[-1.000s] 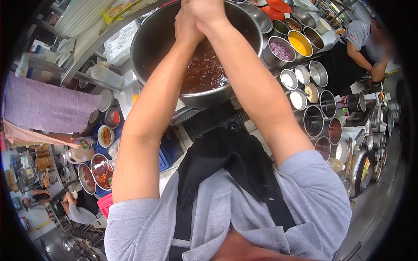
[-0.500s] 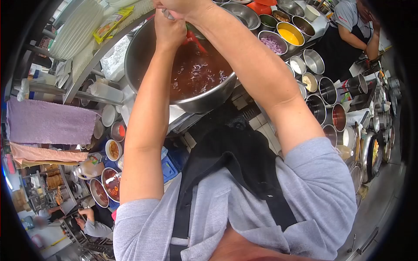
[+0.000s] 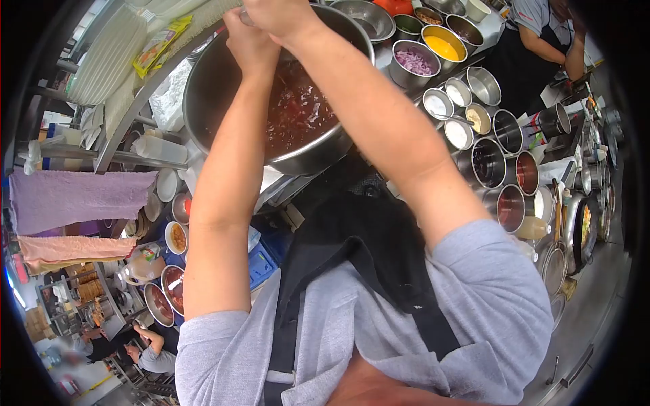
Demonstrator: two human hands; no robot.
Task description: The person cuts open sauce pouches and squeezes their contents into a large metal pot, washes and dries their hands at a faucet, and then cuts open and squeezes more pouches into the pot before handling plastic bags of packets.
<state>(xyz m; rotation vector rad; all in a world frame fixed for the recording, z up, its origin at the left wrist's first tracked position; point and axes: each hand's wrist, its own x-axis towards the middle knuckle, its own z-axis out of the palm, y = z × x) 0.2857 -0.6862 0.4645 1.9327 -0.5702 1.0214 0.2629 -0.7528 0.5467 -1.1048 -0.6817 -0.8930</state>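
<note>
A large steel pot (image 3: 196,101) in front of me holds reddish-brown liquid (image 3: 291,128), rippled and bubbly on top. Above it my left hand (image 3: 250,44) and my right hand (image 3: 281,19) are closed, one near the other, around the handle of a long stirring tool. Most of that handle is hidden by my fingers. The tool's lower end is in the liquid, where a blurred red patch shows under the surface; its exact shape cannot be made out. My forearms cross over the pot's near rim.
To the right stand steel containers with chopped purple onion (image 3: 416,62), yellow liquid (image 3: 443,47) and white powder (image 3: 438,105). A person (image 3: 542,40) is at the upper right. Purple cloth (image 3: 81,199) hangs at left, above bowls of red sauce (image 3: 159,304). Stacked white plates (image 3: 112,57) sit upper left.
Both hands have shifted slightly left and up with the tool. Its red part, above the liquid before, now shows only as a blurred patch within it. The view has shifted a little.
</note>
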